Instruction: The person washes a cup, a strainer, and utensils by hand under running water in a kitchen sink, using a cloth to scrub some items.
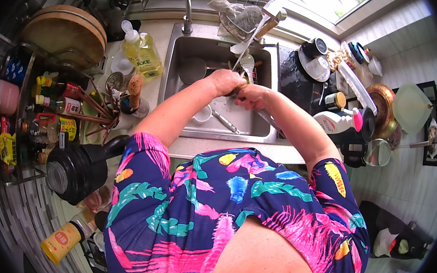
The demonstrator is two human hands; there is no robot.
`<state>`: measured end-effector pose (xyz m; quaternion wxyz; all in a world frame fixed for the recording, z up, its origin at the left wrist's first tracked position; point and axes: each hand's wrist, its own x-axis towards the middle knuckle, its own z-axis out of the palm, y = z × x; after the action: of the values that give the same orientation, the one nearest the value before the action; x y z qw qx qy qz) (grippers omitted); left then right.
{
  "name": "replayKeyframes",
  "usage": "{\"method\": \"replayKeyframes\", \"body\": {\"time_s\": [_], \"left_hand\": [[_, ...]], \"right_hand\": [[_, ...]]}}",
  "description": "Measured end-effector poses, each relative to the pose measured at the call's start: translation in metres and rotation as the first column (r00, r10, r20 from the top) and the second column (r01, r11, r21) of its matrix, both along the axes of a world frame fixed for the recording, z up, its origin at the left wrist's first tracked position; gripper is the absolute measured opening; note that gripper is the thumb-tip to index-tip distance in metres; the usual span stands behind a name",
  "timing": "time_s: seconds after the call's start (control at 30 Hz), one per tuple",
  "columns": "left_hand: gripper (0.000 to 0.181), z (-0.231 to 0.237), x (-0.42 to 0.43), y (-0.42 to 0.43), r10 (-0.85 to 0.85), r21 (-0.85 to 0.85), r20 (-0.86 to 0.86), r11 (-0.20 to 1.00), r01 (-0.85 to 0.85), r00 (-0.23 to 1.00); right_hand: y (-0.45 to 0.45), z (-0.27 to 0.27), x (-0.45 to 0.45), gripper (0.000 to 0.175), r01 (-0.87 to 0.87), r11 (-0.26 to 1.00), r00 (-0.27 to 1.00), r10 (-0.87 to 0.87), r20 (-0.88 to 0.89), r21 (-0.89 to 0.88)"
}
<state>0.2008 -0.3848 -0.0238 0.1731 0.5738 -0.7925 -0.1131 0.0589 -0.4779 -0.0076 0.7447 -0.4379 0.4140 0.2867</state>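
Note:
Both my hands meet above the stainless steel sink (218,130). My left hand (229,81) has its fingers curled down, and my right hand (253,95) is curled beside it. Between them is a small item (242,88), dark with a greenish edge, mostly hidden by my fingers. A thin, clear streak (247,46), which looks like running water, slants down to my hands. Below them in the basin lie a white round cup or ladle bowl (203,113) and a utensil handle (226,122). A white spoon or ladle (247,64) stands behind them.
A faucet (187,16) rises behind the sink. Left of it are a dish soap bottle (143,55) and a bottle brush (135,91). A wire basket (241,17) holds a plastic bag at the back. A spray bottle (336,121) and stacked dishes (314,61) are on the right.

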Motion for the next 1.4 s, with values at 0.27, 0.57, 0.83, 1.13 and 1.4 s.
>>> {"method": "replayKeyframes", "body": {"time_s": [0.27,0.57,0.83,1.13,1.4], "left_hand": [[0.041,0.013,0.017,-0.018,-0.069,0.446,-0.151,0.886,0.130,0.986],[0.018,0.041,-0.001,-0.008,0.209,0.518,0.055,0.830,-0.207,0.976],[0.022,0.016,0.020,-0.015,0.214,0.373,0.246,0.879,-0.296,0.945],[0.048,-0.028,0.027,-0.031,0.658,0.315,-0.155,0.740,-0.594,0.737],[0.033,-0.092,-0.027,-0.044,0.436,0.704,-0.653,0.651,-0.284,-0.620]], "right_hand": [[-0.012,0.006,0.011,0.017,-0.196,0.966,0.979,0.202,0.022,-0.169],[-0.012,-0.004,0.018,0.011,-0.311,0.915,0.948,0.319,-0.014,-0.258],[0.000,-0.008,0.021,0.013,-0.169,0.931,0.972,0.213,0.103,-0.324],[-0.028,-0.038,0.014,0.008,0.271,0.960,0.949,-0.279,0.146,0.070],[-0.009,-0.026,0.020,0.020,0.358,0.929,0.924,-0.338,0.177,-0.094]]}}
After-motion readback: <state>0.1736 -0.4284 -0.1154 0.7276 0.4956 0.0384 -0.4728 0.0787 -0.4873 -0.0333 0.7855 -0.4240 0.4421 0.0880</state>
